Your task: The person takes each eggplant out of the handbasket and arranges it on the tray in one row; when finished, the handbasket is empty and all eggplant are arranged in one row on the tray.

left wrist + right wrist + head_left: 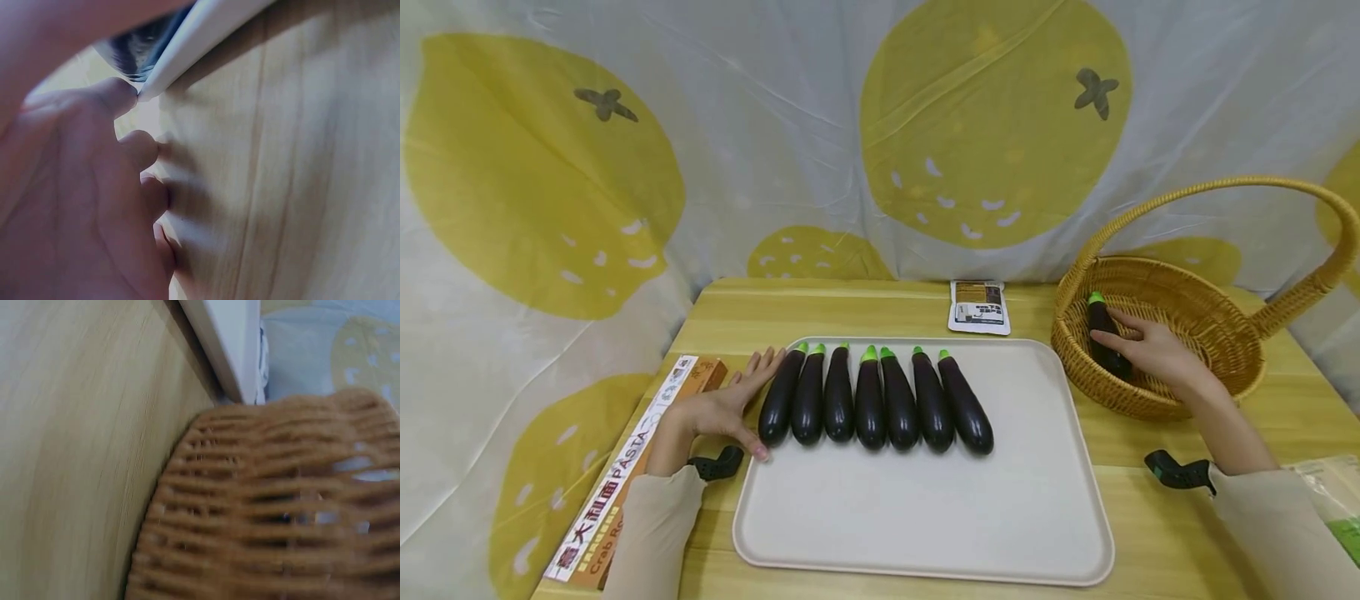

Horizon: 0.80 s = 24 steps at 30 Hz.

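Observation:
Several dark eggplants (pixel 870 400) with green stem ends lie side by side in a row on the white tray (pixel 925 525). My left hand (pixel 730 408) is at the tray's left edge with fingers spread, beside the leftmost eggplant (pixel 781 398); its fingers also show in the left wrist view. Inside the wicker basket (pixel 1157 408) at the right, my right hand (pixel 1150 350) grips another eggplant (pixel 1101 321) from its right side, green end pointing away. The right wrist view shows mainly the basket's woven wall (pixel 250 506); the hand is hidden there.
A long pasta box (pixel 632 467) lies left of the tray, beside the left forearm. A small packet (pixel 979 307) lies behind the tray. The basket's tall handle (pixel 1225 185) arches over it. A clear bag with green (pixel 1341 500) is at the right edge, partly behind the sleeve.

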Each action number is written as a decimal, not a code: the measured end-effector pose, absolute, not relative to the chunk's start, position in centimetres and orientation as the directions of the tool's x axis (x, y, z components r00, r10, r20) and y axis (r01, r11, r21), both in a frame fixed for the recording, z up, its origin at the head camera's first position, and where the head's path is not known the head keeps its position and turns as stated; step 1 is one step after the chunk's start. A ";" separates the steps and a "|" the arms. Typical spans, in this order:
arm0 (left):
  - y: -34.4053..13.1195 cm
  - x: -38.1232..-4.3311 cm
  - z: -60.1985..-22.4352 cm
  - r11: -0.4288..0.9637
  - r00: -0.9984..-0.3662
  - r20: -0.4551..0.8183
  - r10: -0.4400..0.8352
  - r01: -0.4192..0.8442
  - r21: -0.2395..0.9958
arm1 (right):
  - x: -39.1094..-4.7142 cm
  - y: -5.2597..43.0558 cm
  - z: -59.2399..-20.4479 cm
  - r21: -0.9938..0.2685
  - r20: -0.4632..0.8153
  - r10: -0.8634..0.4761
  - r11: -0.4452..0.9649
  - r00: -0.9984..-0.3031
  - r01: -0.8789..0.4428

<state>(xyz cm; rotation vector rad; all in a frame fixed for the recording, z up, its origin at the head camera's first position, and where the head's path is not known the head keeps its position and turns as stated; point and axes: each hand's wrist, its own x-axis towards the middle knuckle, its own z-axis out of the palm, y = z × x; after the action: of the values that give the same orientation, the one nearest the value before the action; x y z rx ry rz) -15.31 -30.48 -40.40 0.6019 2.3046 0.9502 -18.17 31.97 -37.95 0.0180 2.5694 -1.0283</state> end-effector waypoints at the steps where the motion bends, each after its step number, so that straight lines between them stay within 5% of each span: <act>1: -30.4 -15.4 -40.4 0.647 -0.736 -0.329 0.592 0.190 0.738 | -18.2 31.7 -37.9 -0.646 -0.329 -0.120 0.752 -0.937 0.131; 8: -30.1 -15.5 -40.3 0.647 -0.730 -0.328 0.600 0.202 0.735 | -17.9 31.8 -37.4 -0.536 -0.281 -0.068 0.838 -0.957 0.098; 15: -30.3 -15.4 -40.1 0.651 -0.735 -0.334 0.590 0.189 0.735 | -16.6 33.1 -36.5 -0.690 -0.340 -0.114 0.704 -0.934 0.165; 24: -30.6 -15.1 -40.2 0.647 -0.738 -0.336 0.585 0.175 0.742 | -13.8 34.9 -34.9 -0.819 -0.265 -0.213 0.564 -0.941 0.103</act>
<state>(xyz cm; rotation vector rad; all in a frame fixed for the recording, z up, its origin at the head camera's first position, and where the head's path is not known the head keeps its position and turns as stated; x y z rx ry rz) -15.07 -30.57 -40.18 0.5897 2.3011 0.9546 -13.81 34.92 -34.87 -0.0897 2.4667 -1.3242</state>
